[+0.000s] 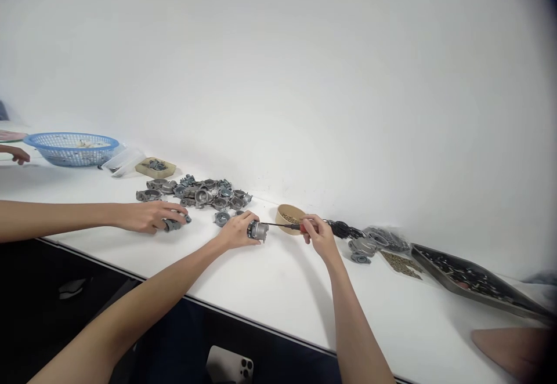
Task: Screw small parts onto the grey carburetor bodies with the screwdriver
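My left hand [237, 232] is closed around a small grey metal part [257, 231] resting on the white table [278, 291]. My right hand [319, 234] pinches a thin screwdriver [282, 225] with a red handle, its tip pointed at the metal part. Just behind the screwdriver stands a small tan bowl [289, 213] holding tiny screws.
A pile of grey metal parts [202, 192] lies at the back left. Another person's hand [150, 217] rests on a part beside it. A blue basket [72, 147], a small tray [155, 167], black rings [346, 230], a dark tray [474, 282] and a phone [228, 366] are around.
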`<state>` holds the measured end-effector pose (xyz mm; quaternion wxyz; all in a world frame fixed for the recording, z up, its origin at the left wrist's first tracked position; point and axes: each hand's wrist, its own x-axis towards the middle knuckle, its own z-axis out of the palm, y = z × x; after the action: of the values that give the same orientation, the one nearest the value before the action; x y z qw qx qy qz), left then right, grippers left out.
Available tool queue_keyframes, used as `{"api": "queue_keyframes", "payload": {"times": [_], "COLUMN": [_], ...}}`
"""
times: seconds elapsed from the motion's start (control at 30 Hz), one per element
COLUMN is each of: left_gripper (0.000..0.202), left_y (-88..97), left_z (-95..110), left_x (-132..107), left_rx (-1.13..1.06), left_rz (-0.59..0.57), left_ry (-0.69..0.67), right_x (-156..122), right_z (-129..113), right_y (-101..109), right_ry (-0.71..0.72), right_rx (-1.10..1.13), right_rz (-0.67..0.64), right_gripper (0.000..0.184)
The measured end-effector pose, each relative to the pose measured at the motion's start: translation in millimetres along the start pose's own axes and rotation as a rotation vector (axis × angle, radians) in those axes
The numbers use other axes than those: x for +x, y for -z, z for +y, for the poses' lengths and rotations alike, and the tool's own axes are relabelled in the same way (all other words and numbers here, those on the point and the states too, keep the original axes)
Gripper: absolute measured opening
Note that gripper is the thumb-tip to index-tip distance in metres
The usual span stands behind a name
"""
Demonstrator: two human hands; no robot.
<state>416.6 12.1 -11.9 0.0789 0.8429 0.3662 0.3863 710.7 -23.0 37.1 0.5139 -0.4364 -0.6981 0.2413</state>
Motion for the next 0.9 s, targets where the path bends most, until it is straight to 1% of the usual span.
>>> {"api": "queue_keyframes", "payload": {"times": [0.07, 0.17, 0.3, 0.43, 0.47, 0.57, 0.63, 0.7, 0.73, 0.83, 0.9], "left_gripper": [0.053, 0.052, 0.053, 0.054, 0.054, 0.053, 0.053, 0.052, 0.052, 0.053, 0.052], "left_y": [1.5, 3.9, 6.3, 7.2, 7.3, 7.4, 7.5, 7.4, 7.4, 7.3, 7.7], "left_z": [0.4, 1.3, 2.3, 3.3, 3.6, 4.6, 5.1, 5.4, 5.4, 4.9, 4.1], "left_x": [-0.3, -0.2, 0.2, 0.2, 0.2, 0.4, 0.7, 0.8, 0.8, 0.7, 0.6], "left_rx": [0.037, 0.067, 0.102, 0.145, 0.149, 0.145, 0.142, 0.145, 0.145, 0.131, 0.115], "left_rz": [0.002, 0.007, -0.014, -0.033, -0.035, -0.027, -0.018, -0.004, 0.006, 0.033, 0.042], "left_ry": [-0.015, -0.025, -0.032, -0.041, -0.046, -0.058, -0.058, -0.055, -0.056, -0.063, -0.065], "right_x": [0.2, 0.3, 0.1, 0.7, 1.2, 2.4, 2.3, 1.5, 1.1, 0.5, 0.6], "right_z": [1.0, 0.2, -1.7, 0.4, 1.5, 4.6, 5.5, 5.3, 4.9, 4.2, 4.3], "right_y": [-1.5, -4.1, -7.5, -8.3, -8.1, -7.1, -6.2, -5.6, -5.5, -6.4, -6.9], "right_ry": [0.004, 0.041, -0.031, 0.022, 0.02, -0.054, -0.059, -0.012, 0.002, -0.049, -0.068], "right_rx": [-0.015, 0.029, 0.04, 0.098, 0.11, 0.083, 0.08, 0.122, 0.137, 0.114, 0.1], "right_rz": [-0.001, -0.021, 0.062, 0.014, 0.027, 0.099, 0.066, 0.019, 0.016, 0.059, 0.044], "right_gripper": [0.034, 0.039, 0.036, 0.037, 0.038, 0.041, 0.042, 0.038, 0.038, 0.037, 0.039]}}
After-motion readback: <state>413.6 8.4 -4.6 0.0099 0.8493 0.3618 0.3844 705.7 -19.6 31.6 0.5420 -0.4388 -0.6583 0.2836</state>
